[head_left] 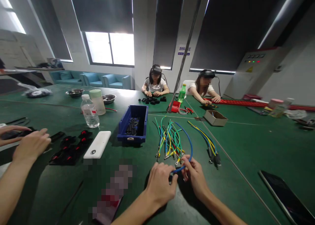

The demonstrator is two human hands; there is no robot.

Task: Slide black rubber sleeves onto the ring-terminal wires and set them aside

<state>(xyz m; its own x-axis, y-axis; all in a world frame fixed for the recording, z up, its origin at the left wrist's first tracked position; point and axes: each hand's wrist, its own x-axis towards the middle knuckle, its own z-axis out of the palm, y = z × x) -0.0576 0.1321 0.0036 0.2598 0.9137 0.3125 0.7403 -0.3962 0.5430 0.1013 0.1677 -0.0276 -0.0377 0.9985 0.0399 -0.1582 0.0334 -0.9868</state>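
A blue wire (191, 146) arcs up from the green table and curls back down between my hands. Its lower end runs into my left hand (161, 182), whose thumb and fingers close on it; a small dark bit at that end is mostly hidden. My right hand (195, 177) pinches the same wire a little further along. Just beyond my fingers lies a loose pile of green, blue and yellow wires (169, 139) with metal ring terminals. To its right rests a smaller bundle of wires (206, 138) with dark ends.
A blue bin (133, 139) of black parts stands beyond my left hand. Nearby are a white power bank (97, 145), a water bottle (90, 115), a cardboard box (215, 118) and a phone (286, 197). A co-worker's hands (31, 146) work at left; two people sit opposite.
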